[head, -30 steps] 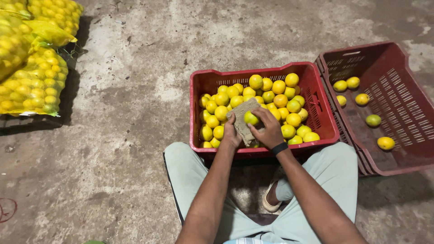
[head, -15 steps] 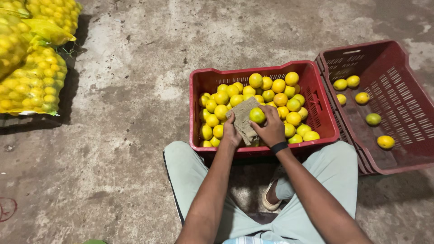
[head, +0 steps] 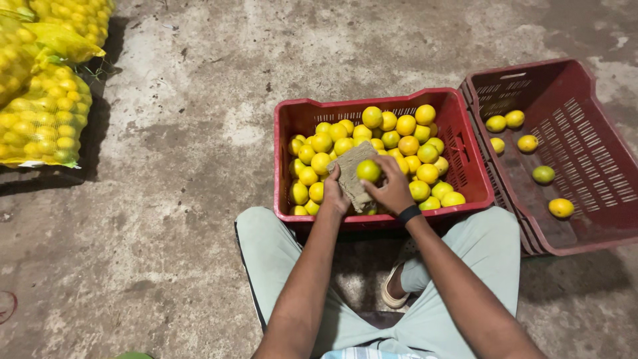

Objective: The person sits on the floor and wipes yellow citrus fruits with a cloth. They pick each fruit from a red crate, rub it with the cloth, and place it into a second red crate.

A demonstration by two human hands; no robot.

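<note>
Head view: the right hand grips a yellow-green citrus fruit above the full red crate, pressed to a beige cloth clutched in the left hand. A second red crate, beside it, holds five fruits.

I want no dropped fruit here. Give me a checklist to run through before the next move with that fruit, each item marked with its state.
1. Right hand grips the yellow-green fruit: ok.
2. Left hand holds the cloth beside the fruit: ok.
3. Hands are over the full red crate, so a slip lands inside: ok.
4. Second red crate on the right has free room, with only six fruits in it: ok.
5. Fruit surface clean: cannot tell.
</note>
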